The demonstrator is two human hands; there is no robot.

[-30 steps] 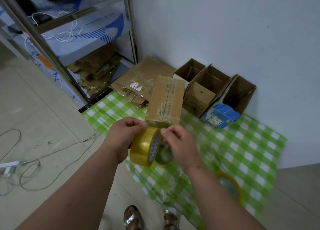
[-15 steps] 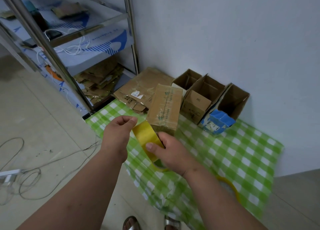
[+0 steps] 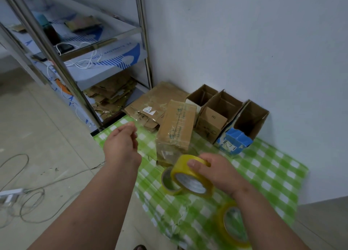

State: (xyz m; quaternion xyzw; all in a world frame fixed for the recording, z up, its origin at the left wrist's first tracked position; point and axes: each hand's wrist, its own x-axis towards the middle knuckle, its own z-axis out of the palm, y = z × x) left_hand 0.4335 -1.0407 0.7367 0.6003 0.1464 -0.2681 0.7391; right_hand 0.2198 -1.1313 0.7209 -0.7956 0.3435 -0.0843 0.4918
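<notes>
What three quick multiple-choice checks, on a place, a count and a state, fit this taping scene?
1. The open boxes stand: A on the rack; B along the wall; C among the floor cables.
2. Yellow tape rolls in view: A one; B two; C three.
3. The right hand: A grips a tape roll; B hangs idle; C presses the carton.
Key: B, they line the white wall; C, one held, a second roll beside it, a third roll by the right forearm; A, fingers curl over its rim.

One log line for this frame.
right hand: grips yellow tape roll | left hand: raised, fingertips pinched, contents unclear | taped carton: on checked cloth, beyond roll
</notes>
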